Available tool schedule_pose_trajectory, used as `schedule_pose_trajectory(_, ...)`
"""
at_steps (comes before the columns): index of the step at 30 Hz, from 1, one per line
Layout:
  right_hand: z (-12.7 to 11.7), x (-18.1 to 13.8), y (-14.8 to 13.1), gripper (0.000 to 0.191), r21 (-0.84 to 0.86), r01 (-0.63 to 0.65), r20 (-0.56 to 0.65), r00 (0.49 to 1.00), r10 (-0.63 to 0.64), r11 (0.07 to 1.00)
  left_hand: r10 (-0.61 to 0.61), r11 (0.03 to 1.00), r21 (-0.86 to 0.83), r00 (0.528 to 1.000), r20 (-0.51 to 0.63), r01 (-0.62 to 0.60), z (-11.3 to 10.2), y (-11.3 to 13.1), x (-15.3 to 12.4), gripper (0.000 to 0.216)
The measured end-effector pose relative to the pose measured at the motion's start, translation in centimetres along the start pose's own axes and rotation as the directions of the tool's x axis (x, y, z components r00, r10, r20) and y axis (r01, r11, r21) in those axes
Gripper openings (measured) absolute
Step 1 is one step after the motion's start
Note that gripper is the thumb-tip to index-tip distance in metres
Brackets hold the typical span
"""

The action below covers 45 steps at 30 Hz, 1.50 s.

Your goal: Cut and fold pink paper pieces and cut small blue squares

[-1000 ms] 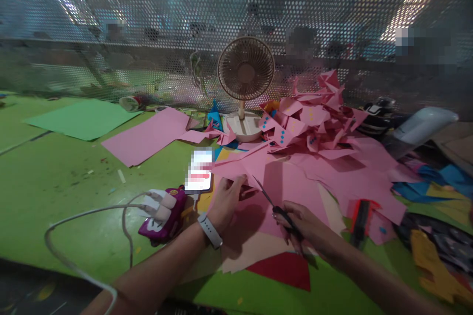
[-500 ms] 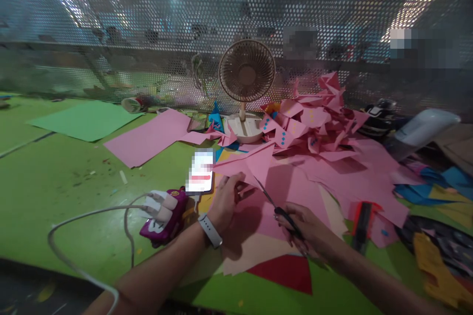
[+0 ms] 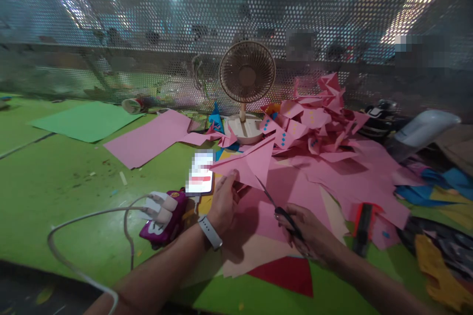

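A folded piece of pink paper (image 3: 251,160) is pinched in my left hand (image 3: 226,197), its upper corner raised towards the fan. My right hand (image 3: 301,229) is wrapped round a pair of scissors (image 3: 286,219) with black handles. The scissor blades point up and left, and their tips meet the lower edge of the folded paper; whether the blades are apart I cannot tell. Flat under both hands lie pink sheets (image 3: 269,219), with peach paper (image 3: 254,253) and a dark red piece (image 3: 290,273) nearer me.
A desk fan (image 3: 247,76) stands at the back before a perforated metal screen. A heap of folded pink paper shapes (image 3: 314,123) is right of it. Left of my hand lie a phone (image 3: 200,172), a purple power adapter (image 3: 166,226) and a looping white cable (image 3: 70,216). A red-and-black cutter (image 3: 364,226) lies right.
My left fingers have shifted slightly up and left along the folded paper. The scissors and my right hand stay almost where they were, with the tips still at the paper's edge.
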State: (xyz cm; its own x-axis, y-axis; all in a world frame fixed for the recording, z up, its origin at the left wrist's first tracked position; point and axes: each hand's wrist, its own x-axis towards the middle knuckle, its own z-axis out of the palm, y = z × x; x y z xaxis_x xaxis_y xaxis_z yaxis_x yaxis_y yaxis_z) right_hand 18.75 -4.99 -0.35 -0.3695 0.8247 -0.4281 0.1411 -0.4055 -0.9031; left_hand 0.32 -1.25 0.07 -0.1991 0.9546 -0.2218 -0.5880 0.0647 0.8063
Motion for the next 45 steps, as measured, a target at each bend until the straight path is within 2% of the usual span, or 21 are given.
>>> schedule_pose_trajectory(9,0.1,0.3,0.1,0.042,-0.031,-0.023,-0.042,0.999,0.022,0.999,-0.009,0.999,0.050,0.998,-0.068,0.013,0.4,0.4,-0.3,0.029)
schedule_pose_trajectory(15,0.1,0.8,0.7,0.041,0.002,-0.013,-0.055,0.998,0.013,1.000,-0.010,1.000,0.022,0.999,-0.033,0.010,0.2,0.2,0.0,0.030)
schedule_pose_trajectory(27,-0.1,0.9,1.1,0.041,-0.037,0.009,-0.068,0.998,-0.012,0.999,-0.003,0.998,0.063,0.999,-0.044,0.005,0.1,0.3,0.2,0.032)
schedule_pose_trajectory(34,-0.2,1.1,1.1,0.041,-0.008,0.032,-0.074,0.997,-0.033,0.999,0.007,0.997,0.080,0.997,0.075,-0.013,0.2,0.2,-0.4,0.030)
schedule_pose_trajectory(45,-0.1,0.7,0.9,0.040,-0.010,0.020,-0.074,0.997,-0.021,1.000,-0.006,0.997,0.077,0.993,0.115,-0.002,-0.1,-0.3,-0.3,0.028)
